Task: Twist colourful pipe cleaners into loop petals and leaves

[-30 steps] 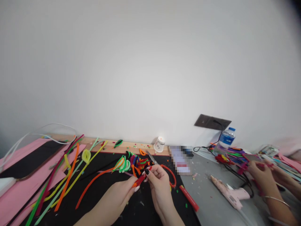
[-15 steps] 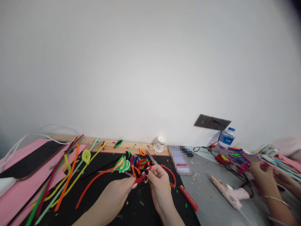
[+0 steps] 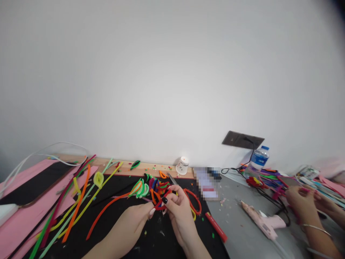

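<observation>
Left hand: lower centre of the frame, the left hand (image 3: 136,220) grasps a red fuzzy strip (image 3: 158,207) between thumb and finger.
Right hand: just beside it, the right hand (image 3: 182,215) grasps the strip's other end; its exact pinch is partly hidden.
Red strip: between both sets of fingertips, above the black mat (image 3: 151,248); over the last second it has gone from a thick band to thinner strands.
Right-hand shift: it has slid left and its index finger has lifted, baring more of a yellow strip (image 3: 193,214); the red strip seems to be mid-shaping.
Coloured loops: the pile (image 3: 161,186) sits unmoved just beyond the hands, beside the scissors (image 3: 172,178).
Lower right: red stick (image 3: 216,227) and pink glue gun (image 3: 265,223), both unmoved.
</observation>
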Demonstrator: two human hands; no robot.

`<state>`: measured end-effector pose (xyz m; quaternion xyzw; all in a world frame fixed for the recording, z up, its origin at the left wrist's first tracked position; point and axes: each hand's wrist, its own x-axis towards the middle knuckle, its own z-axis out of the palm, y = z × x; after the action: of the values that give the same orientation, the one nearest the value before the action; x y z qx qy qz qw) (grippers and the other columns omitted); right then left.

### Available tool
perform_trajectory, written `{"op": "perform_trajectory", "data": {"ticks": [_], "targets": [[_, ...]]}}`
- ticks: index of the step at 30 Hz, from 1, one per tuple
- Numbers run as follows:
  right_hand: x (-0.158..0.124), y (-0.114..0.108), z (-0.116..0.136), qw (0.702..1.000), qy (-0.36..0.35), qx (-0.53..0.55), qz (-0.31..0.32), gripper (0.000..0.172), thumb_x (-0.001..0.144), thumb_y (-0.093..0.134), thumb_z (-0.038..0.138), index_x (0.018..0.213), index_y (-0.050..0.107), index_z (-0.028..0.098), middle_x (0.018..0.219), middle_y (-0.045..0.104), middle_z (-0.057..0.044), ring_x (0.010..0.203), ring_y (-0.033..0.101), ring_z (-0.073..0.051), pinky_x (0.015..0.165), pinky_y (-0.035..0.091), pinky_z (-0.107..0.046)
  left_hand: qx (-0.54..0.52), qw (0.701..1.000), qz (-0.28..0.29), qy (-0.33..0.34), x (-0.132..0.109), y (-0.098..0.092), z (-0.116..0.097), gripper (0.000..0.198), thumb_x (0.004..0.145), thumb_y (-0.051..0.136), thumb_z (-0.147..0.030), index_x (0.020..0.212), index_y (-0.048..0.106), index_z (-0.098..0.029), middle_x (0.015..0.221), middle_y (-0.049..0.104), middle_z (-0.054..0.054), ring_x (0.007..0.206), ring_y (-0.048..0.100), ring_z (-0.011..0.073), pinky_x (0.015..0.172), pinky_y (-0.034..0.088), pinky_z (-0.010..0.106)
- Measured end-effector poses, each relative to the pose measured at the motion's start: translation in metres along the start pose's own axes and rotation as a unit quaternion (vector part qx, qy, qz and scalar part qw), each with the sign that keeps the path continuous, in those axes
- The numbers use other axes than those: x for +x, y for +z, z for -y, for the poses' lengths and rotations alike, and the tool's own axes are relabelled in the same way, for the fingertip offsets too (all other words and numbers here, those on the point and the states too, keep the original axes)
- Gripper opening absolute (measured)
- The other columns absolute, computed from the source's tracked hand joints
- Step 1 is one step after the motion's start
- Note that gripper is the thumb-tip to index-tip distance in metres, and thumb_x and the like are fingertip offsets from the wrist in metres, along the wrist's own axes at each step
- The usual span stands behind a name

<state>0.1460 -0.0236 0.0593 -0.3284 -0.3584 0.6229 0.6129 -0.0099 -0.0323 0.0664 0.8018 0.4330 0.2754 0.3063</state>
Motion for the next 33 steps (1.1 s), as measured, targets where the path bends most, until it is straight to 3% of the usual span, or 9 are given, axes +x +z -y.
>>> {"op": "perform_trajectory", "data": {"ticks": [6,15,22,27,33], "targets": [[-0.003,0.005,0.001,0.997,0.064,0.001,0.037,0.021,0.055,0.078,0.015,0.067,0.06,0.014,0.059,0.06,0.001,0.047,0.051,-0.008,0.048,0.041,-0.019,-0.083,0.996,-0.001,-0.013,0.0,0.0,-0.002,0.033,0.09,0.024,-0.032,0.065,0.042,-0.02,0.063,0.05,-0.002,0.061,0.047,0.0147,0.06,0.036,0.023],[-0.004,0.008,0.001,0.996,0.041,-0.032,0.078,0.016,0.058,0.076,0.015,0.07,0.065,0.013,0.06,0.063,-0.001,0.05,0.057,-0.011,0.054,0.044,-0.023,-0.111,0.993,0.009,-0.03,0.0,-0.001,-0.001,0.035,0.09,0.026,-0.035,0.07,0.049,-0.019,0.069,0.055,-0.001,0.068,0.052,0.0158,0.066,0.039,0.024],[-0.003,0.007,-0.005,0.997,0.024,-0.076,0.022,0.027,0.051,0.078,0.01,0.064,0.056,0.016,0.058,0.056,0.005,0.048,0.052,-0.009,0.046,0.042,-0.019,-0.078,0.995,0.047,-0.045,-0.004,-0.004,-0.006,0.037,0.09,0.024,-0.036,0.075,0.054,-0.02,0.073,0.059,0.0,0.073,0.053,0.0173,0.069,0.04,0.025],[-0.003,0.008,-0.004,0.993,0.044,-0.091,0.06,0.02,0.06,0.075,0.02,0.066,0.057,0.015,0.054,0.056,0.004,0.043,0.051,-0.01,0.045,0.04,-0.021,-0.091,0.992,0.068,-0.047,-0.005,-0.004,-0.007,0.037,0.091,0.023,-0.036,0.079,0.054,-0.02,0.074,0.059,0.0,0.073,0.053,0.0174,0.069,0.04,0.026],[-0.003,0.006,-0.006,0.993,0.01,-0.12,0.023,0.019,0.064,0.073,0.023,0.059,0.056,0.014,0.049,0.056,0.003,0.046,0.049,-0.009,0.047,0.036,-0.02,-0.115,0.991,0.055,-0.038,-0.003,-0.005,-0.012,0.031,0.091,0.026,-0.033,0.084,0.053,-0.02,0.079,0.06,0.001,0.075,0.053,0.0168,0.07,0.04,0.024]]}}
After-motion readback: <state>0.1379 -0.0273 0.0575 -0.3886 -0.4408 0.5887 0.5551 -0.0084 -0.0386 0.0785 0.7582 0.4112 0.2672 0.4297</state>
